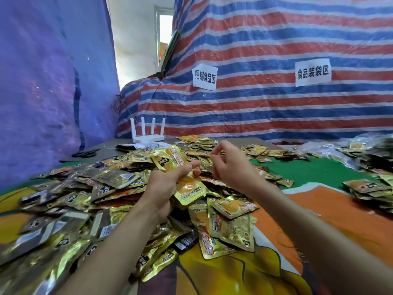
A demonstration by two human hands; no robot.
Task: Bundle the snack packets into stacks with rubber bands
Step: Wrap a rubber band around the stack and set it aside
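Head view shows the stack (170,159) of gold packets held a little above the heap (95,188), near the middle of the table. Left hand (168,184) grips it with the fingers curled round its middle, so the packets stick out above and below the hand. Right hand (229,165) hangs just beside the stack and does not touch it. Its fingers are curled, and thumb and forefinger come together as in a pinch. Whether a rubber band is between them I cannot tell; it would be too small to see.

I judge the step to be the banding of this stack: the packets are gathered, and no band is visible around them. The next move asks to open a band wide and pass it over one end while the left hand keeps the edges aligned, because smooth foil probably slides easily. Other piles (370,188) lie far right on the cloth (319,169).
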